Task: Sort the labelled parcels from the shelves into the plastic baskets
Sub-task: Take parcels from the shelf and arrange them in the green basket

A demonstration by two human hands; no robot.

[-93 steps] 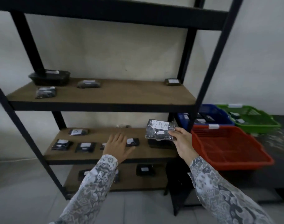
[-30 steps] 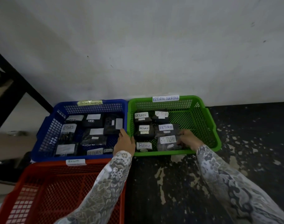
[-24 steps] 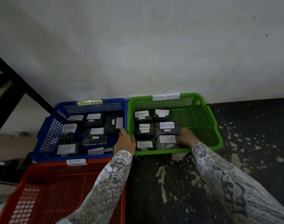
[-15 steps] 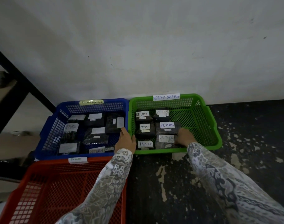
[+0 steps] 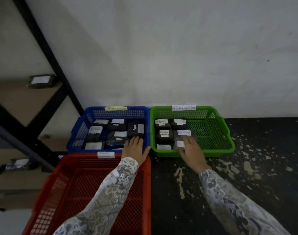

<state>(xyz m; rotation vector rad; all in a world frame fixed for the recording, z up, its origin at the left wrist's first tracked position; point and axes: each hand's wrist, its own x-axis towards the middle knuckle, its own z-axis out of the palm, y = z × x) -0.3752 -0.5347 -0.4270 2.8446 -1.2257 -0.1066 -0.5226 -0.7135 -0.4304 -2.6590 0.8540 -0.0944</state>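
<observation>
Floor [image 5: 246, 175]: dark, patchy, pale worn spots. Three plastic baskets directly on it. Blue basket [image 5: 77, 133] and green basket [image 5: 218, 126] side by side against wall, rims touching. Red basket [image 5: 48, 189] in front of blue one, rims touching. Shelf rack [image 5: 48, 48] at left: black frame, brown boards. Upper board [image 5: 22, 100] carries one dark labelled parcel [image 5: 40, 81] at back edge. Lower board: blurred parcel [image 5: 17, 163] near front.
</observation>
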